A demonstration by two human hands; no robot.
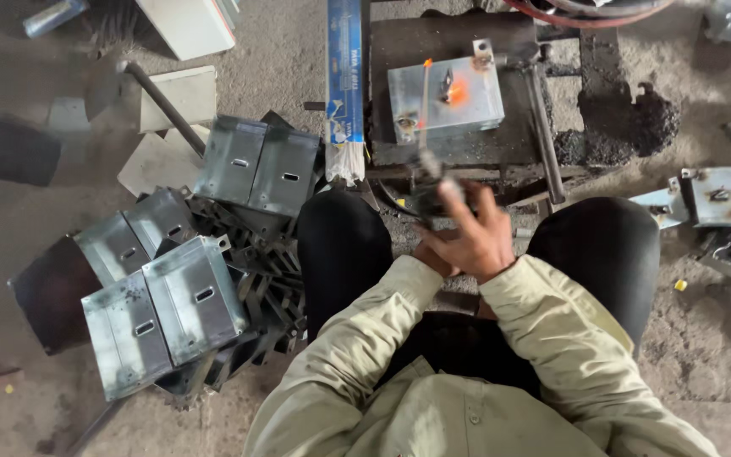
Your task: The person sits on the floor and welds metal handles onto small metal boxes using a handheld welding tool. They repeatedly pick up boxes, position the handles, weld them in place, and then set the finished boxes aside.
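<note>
Far left of the frame: heap of grey galvanised sheet-metal boxes with slotted faces [162, 313], stacked loose on the dirt floor [10, 228] beside my left knee. More of the same boxes just above, mid-left [257, 165].

Centre top: long blue packet of welding rods [344, 85], lying upright in the frame, white end toward me.

Just right of it: dark rusty steel tabletop [399, 51] carrying one grey sheet-metal box with a small lug on top [446, 97]. Orange glowing spot on the box's face, right of the rod.

Thin welding rod [423, 106]: long axis runs nearly straight up the frame, tilted slightly right at the top. Glowing tip points away from me, at the box's upper edge; near end sits in the dark electrode holder [427, 165] just above my hands.

Hands: my left hand [433, 252] is mostly hidden under the right, so I can't tell whether it's closed or holding anything. My right hand [471, 233] is blurred, fingers spread upward, not clamped on anything I can make out. The two hands are touching or overlapping. The holder is just beyond the fingertips; contact can't be judged through the blur. The box lies straight ahead of both hands, up-frame, right hand nearer.

Right edge: more small grey boxes with latches [712, 199] on the floor beside my right knee.
</note>
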